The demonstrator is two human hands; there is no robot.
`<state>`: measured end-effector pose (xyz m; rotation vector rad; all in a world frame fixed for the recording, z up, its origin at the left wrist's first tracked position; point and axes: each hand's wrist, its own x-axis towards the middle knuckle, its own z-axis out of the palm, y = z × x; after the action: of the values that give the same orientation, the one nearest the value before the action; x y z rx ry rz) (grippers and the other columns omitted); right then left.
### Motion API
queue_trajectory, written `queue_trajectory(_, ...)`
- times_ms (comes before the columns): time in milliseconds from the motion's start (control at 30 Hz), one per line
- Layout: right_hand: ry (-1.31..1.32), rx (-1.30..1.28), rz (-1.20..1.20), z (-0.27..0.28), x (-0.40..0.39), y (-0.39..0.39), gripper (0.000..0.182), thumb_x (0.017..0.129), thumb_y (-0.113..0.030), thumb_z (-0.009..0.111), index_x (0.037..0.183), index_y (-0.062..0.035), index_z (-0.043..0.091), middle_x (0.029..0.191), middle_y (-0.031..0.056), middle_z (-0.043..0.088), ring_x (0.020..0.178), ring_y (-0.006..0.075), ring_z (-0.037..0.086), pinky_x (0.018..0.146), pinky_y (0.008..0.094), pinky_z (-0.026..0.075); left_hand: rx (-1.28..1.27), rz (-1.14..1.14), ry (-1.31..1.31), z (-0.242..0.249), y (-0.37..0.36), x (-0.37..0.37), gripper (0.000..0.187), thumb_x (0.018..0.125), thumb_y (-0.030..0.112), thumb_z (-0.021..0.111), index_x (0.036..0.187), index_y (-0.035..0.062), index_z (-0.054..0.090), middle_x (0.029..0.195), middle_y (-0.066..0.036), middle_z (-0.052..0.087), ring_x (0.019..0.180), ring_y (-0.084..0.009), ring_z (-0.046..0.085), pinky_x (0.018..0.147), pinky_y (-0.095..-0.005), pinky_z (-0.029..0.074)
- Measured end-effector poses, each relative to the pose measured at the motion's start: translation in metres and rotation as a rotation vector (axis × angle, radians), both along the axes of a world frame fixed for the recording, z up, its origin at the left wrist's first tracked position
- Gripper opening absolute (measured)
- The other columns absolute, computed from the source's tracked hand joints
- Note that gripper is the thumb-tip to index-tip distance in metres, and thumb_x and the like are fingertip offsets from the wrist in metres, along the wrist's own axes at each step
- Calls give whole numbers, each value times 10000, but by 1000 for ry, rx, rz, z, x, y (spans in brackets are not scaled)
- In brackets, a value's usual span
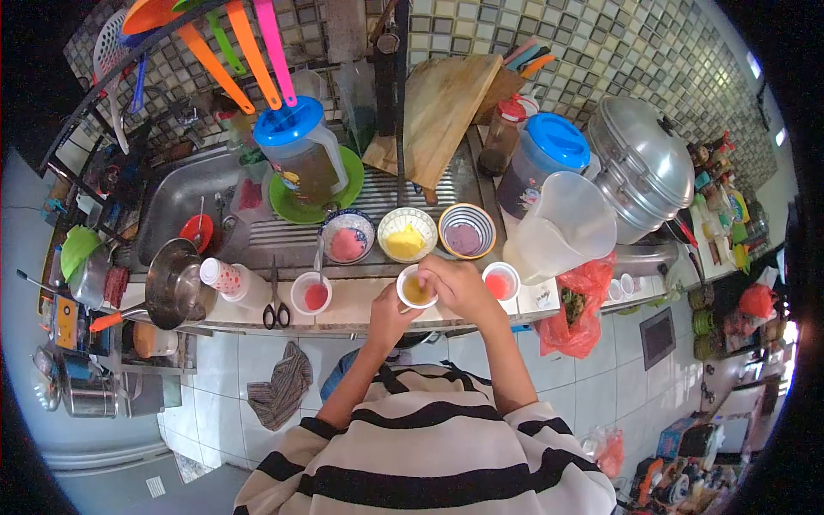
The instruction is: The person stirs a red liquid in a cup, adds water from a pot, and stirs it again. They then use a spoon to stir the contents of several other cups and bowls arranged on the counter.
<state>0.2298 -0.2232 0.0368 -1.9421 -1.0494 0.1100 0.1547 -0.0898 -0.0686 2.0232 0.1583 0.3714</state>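
My left hand (392, 309) is closed around the side of a small white cup (412, 298) with yellowish-brown contents. Over the cup's right rim, my right hand (455, 290) has its fingers bent together; what they pinch, if anything, is hidden. Just behind stand three patterned bowls: one with a pink mass (348, 244), one with a yellow mass (406, 241) and one with a purple mass (464, 240). A cup with red contents and a spoon (312, 295) is to the left. Another cup with red contents (499, 282) sits to the right, close to my right hand.
Scissors (275, 300), stacked paper cups (230, 281) and a saucepan (176, 283) occupy the counter's left. A lidded pitcher (300, 159) stands on a green plate by the sink (163, 202). On the right are a large translucent jug (562, 227), a red plastic bag (573, 330) and a steamer pot (639, 163).
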Motion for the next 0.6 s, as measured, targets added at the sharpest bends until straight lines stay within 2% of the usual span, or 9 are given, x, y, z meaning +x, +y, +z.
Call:
queue_trajectory(67,-45,22,-44,-2,0,1,95,836,-146,490,874,-61,506,718,165,576,655,330,582,574,389,448,4,8,-16,1,0,0,489,647,185,734,1041,-14,525,972,-188,601,896,-316,596,768,-367,471)
queue_trajectory(133,-118,79,-55,-4,-1,2,70,840,-85,491,797,-40,522,687,80,578,569,194,596,532,292,462,-30,-2,14,2,0,0,490,648,176,735,1046,-16,523,978,-187,600,898,-310,599,765,-361,473)
queue_trajectory(267,-62,64,9,3,-6,-2,81,850,-82,476,808,-42,533,690,73,581,574,190,596,534,294,461,-41,-9,27,5,0,0,487,651,176,737,1046,-16,526,986,-189,599,897,-306,602,766,-361,476)
queue_trajectory(367,-162,129,-23,9,-12,-11,78,846,-62,474,816,-42,543,688,76,583,566,176,590,534,287,459,-42,-8,27,8,-1,-2,523,652,192,746,1069,-14,508,1000,-183,596,887,-313,604,769,-359,479)
queue_trajectory(433,-308,172,-124,18,-22,-22,70,835,-39,476,819,-36,544,709,84,606,557,168,583,519,273,457,-252,-41,11,17,-4,-5,604,653,212,753,1134,-16,466,1050,-193,575,933,-305,590,806,-351,469)
queue_trajectory(467,-313,173,-125,17,-25,-26,70,835,-39,476,819,-36,544,709,84,606,557,168,583,519,273,457,-251,-43,7,16,-3,-7,604,653,212,753,1134,-16,466,1050,-193,575,933,-305,590,806,-351,469)
queue_trajectory(533,-299,348,-180,15,-32,-33,73,821,-15,472,826,-21,544,731,97,623,524,162,563,490,251,448,151,-49,-121,13,6,-16,657,666,206,750,1192,-14,422,1097,-197,550,991,-289,566,845,-353,452)
queue_trajectory(567,-379,334,-157,15,-33,-38,111,871,-53,441,824,-4,530,757,133,633,507,161,549,469,236,440,231,-47,-119,8,10,-23,638,695,172,727,1213,-20,409,1123,-199,535,1033,-273,544,871,-360,439)
queue_trajectory(600,-381,337,-157,12,-37,-42,111,871,-53,441,824,-4,530,757,133,633,507,161,549,469,236,440,234,-47,-121,7,13,-31,638,695,172,727,1213,-20,409,1123,-199,535,1033,-273,544,871,-360,439)
